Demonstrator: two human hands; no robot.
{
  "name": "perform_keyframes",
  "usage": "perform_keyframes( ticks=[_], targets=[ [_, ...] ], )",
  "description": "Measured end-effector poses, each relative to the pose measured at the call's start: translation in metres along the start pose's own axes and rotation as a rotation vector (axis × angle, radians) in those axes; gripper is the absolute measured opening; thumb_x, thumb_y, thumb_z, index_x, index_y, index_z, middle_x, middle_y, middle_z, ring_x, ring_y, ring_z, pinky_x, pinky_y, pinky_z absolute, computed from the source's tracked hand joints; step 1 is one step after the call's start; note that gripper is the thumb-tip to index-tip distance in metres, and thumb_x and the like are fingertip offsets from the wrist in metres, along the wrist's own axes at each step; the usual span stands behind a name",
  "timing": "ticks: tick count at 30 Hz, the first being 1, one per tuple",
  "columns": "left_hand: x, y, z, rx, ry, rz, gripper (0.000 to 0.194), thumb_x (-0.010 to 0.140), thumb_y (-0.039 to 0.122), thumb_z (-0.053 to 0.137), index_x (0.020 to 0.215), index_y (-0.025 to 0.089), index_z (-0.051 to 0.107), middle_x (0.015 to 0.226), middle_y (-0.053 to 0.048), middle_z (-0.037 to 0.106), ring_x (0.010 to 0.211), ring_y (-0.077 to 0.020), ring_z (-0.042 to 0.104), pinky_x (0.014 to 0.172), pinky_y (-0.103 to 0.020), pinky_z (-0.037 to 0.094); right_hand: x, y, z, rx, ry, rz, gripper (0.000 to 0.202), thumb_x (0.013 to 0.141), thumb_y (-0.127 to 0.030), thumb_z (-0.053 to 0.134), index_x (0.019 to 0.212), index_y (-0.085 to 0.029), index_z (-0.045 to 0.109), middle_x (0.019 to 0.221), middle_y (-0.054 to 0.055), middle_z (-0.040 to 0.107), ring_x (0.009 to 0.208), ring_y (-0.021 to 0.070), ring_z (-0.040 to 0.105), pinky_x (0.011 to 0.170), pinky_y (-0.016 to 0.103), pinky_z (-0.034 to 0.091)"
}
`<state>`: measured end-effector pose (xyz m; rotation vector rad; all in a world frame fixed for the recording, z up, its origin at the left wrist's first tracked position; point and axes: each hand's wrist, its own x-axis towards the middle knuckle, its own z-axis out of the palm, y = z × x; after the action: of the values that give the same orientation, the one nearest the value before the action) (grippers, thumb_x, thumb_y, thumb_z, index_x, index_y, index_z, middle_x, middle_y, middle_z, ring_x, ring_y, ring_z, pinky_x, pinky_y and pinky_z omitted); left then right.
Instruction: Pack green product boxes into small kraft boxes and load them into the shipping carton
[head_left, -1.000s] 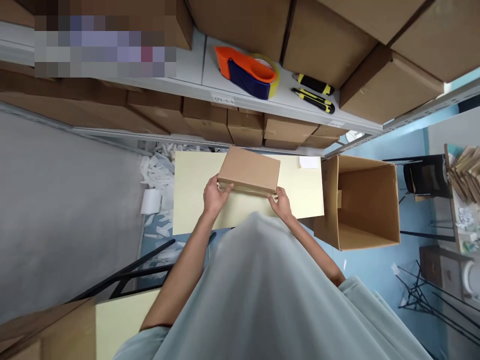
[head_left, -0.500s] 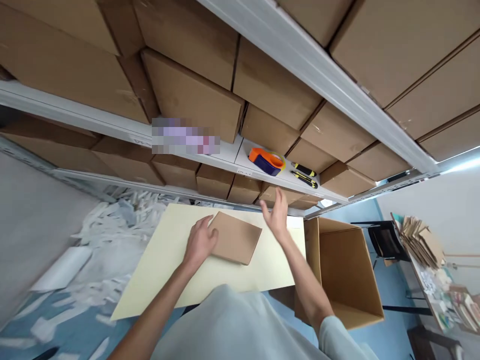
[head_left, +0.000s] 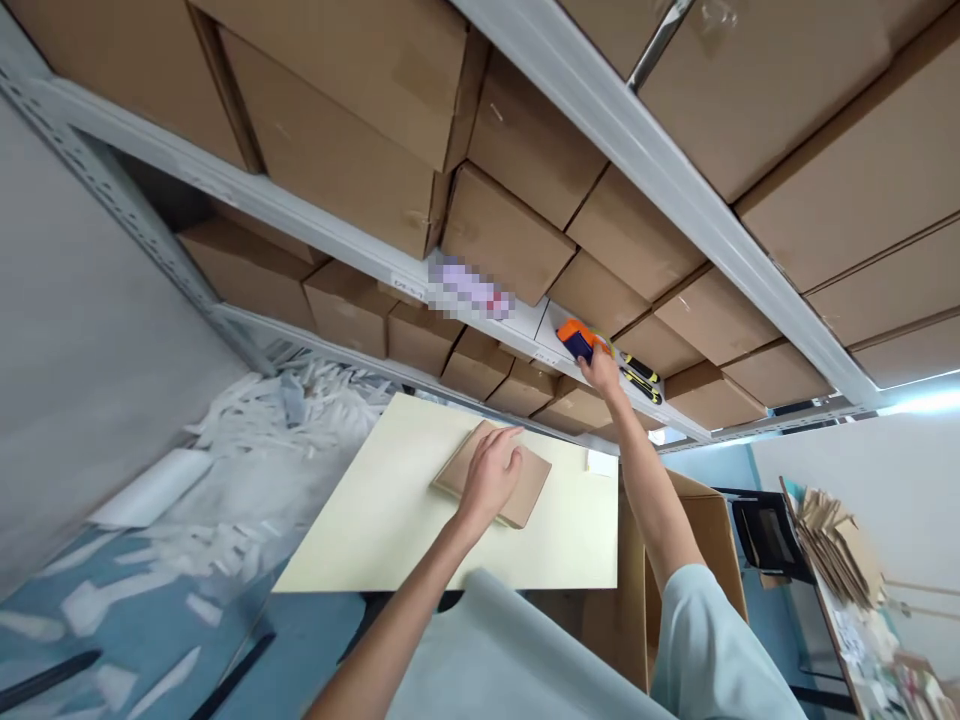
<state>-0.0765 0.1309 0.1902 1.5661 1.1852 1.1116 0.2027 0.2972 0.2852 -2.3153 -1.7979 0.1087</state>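
A small flat brown cardboard box lies on the pale yellow tabletop. Across its top rests my left hand, palm down, with the fingers stretched out and the thumb apart. My right hand is up at the shelf edge, its fingers closed round the near end of an orange and dark blue tape dispenser. The fingertips are partly hidden. Just right of that hand, two black and yellow utility knives lie on the shelf.
Metal shelving packed with brown boxes rises over the table. A large open carton stands at the table's right. White paper scraps cover the floor on the left. Flattened cardboard is stacked on a side table.
My right hand has risen from above the table to the tape dispenser and closed on it. My left hand has slid from the box's left edge onto its top. The view has shifted left.
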Motion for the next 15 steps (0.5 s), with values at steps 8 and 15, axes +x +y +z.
perform_keyframes(
  ticks=[8,15],
  targets=[
    [-0.031,0.019,0.004,-0.114,0.065,-0.084,0.035,0.104,0.038,0.060,0.132,0.028,0.078,0.133,-0.011,0.081,0.125,-0.0316,0.078,0.113,-0.048,0.065,-0.106,-0.012,0.003,0.644,0.126,-0.085,0.072,0.103,-0.079,0.054,0.132,-0.014,0.068,0.124,0.020,0.079,0.119,0.0375,0.073,0.108,0.055,0.060],
    [-0.083,0.042,0.034,-0.083,0.175,-0.159,0.034,0.108,0.050,0.059,0.124,0.027,0.078,0.117,-0.011,0.079,0.102,-0.0268,0.080,0.098,-0.041,0.069,-0.288,-0.028,0.069,1.184,-0.212,0.059,0.063,0.102,-0.075,0.065,0.136,-0.021,0.071,0.132,0.015,0.082,0.123,0.0335,0.078,0.118,0.054,0.061]
  ],
)
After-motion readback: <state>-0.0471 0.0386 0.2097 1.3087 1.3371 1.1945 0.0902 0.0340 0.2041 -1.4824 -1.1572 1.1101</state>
